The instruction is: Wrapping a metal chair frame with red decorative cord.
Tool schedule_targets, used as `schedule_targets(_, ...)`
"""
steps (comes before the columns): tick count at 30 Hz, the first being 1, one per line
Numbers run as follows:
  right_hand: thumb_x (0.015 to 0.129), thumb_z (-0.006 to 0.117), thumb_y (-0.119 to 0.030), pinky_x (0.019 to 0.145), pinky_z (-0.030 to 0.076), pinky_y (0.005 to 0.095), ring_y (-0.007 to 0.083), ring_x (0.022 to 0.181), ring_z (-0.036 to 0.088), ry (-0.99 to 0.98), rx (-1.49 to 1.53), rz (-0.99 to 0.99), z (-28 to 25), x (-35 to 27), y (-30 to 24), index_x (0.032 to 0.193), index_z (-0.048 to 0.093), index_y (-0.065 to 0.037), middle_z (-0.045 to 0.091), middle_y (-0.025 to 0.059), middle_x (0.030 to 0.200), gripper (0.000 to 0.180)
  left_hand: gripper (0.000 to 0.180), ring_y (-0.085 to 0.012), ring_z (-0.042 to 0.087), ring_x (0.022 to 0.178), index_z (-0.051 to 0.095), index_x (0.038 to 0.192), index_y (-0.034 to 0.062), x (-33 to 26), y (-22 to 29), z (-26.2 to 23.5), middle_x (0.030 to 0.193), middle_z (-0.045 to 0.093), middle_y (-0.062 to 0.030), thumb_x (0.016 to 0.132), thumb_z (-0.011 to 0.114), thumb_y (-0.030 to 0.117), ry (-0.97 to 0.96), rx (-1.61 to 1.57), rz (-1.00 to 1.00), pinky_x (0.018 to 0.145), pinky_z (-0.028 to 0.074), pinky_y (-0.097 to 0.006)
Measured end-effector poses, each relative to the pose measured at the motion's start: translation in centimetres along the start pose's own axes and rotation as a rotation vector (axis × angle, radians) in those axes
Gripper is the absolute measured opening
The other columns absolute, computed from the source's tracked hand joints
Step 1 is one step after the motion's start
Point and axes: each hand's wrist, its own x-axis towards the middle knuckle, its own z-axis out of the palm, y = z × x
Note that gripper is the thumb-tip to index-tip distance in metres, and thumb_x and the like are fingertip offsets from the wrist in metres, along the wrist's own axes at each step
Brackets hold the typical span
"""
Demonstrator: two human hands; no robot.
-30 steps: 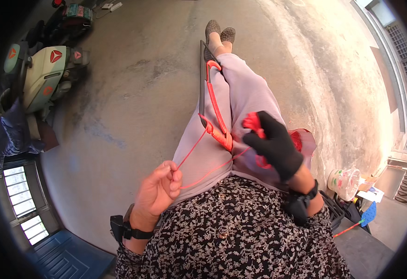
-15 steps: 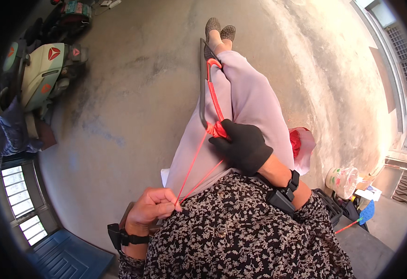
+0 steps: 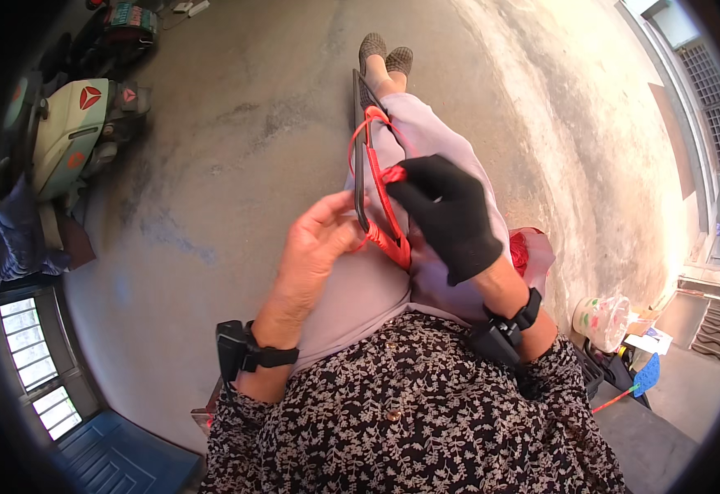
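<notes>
A dark bent metal frame (image 3: pixel 358 156), partly wrapped in red cord (image 3: pixel 383 185), stands out over my legs. My left hand (image 3: pixel 315 239), bare, is closed at the frame's near corner, its thumb and fingers beside the red winding there; the fingertips are partly hidden. My right hand (image 3: pixel 450 218), in a black glove, pinches a small red bundle of cord (image 3: pixel 394 174) just right of the frame. From the far end of the winding, a thin red strand curves loosely out to the left of the frame. A red band hangs down to the near corner.
My outstretched legs (image 3: pixel 450 156) lie under the work. A scooter (image 3: pixel 68 136) stands at far left, above a blue mat (image 3: pixel 125 457). To the right are a red bundle (image 3: pixel 520 253), a white tub in clear plastic (image 3: pixel 603 321) and a blue fly swatter (image 3: pixel 648 375).
My left hand has moved up and forward to the frame, and the taut strands have gone slack. My right hand has left the near corner and now pinches the cord bundle farther up.
</notes>
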Motion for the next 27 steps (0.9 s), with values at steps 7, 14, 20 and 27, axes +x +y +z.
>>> schedule_targets(7, 0.086, 0.067, -0.019, 0.075, 0.051, 0.027, 0.0145, 0.081, 0.067, -0.222, 0.225, 0.317, -0.5, -0.3, -0.1, 0.113, 0.062, -0.004, 0.069, 0.0088, 0.086, 0.031, 0.024, -0.0121, 0.063, 0.085, 0.058, 0.117, 0.0035, 0.3, -0.4, -0.5, 0.102, 0.066, -0.0065, 0.097, 0.056, 0.016, 0.003, 0.065, -0.056, 0.07, 0.053, -0.026)
schedule_targets(14, 0.066, 0.082, -0.029, 0.101, 0.041, 0.0412, 0.0321, 0.119, 0.052, 0.01, -0.285, -0.327, -2.1, 1.2, -3.2, 0.128, 0.053, -0.007, 0.056, 0.0148, 0.126, 0.071, 0.013, -0.0122, 0.052, 0.065, 0.051, 0.095, 0.0093, -5.2, 8.7, -2.2, 0.077, 0.056, -0.0018, 0.097, 0.054, 0.021, -0.123, -0.492, 0.019, 0.065, 0.047, -0.029)
schedule_targets(20, 0.077, 0.075, -0.019, 0.091, 0.047, 0.0359, 0.027, 0.105, 0.059, -0.61, -0.032, -0.544, -0.5, 0.4, -6.8, 0.097, 0.067, -0.005, 0.067, 0.0121, 0.099, 0.026, 0.022, -0.0084, 0.041, 0.066, 0.039, 0.082, 0.0119, -11.3, 16.0, -3.1, 0.078, 0.047, -0.0003, 0.1, 0.051, 0.018, -0.34, -0.469, 0.443, 0.06, 0.037, -0.025)
schedule_targets(27, 0.091, 0.063, -0.008, 0.075, 0.05, 0.0272, 0.0115, 0.083, 0.064, -0.862, 0.743, 0.308, -6.2, -4.4, -5.8, 0.098, 0.066, 0.002, 0.069, 0.0068, 0.089, 0.012, 0.011, -0.005, 0.051, 0.078, 0.057, 0.1, 0.0055, -6.5, 8.4, -5.7, 0.09, 0.053, 0.0015, 0.097, 0.053, 0.016, 0.357, 0.233, 0.271, 0.062, 0.04, -0.02)
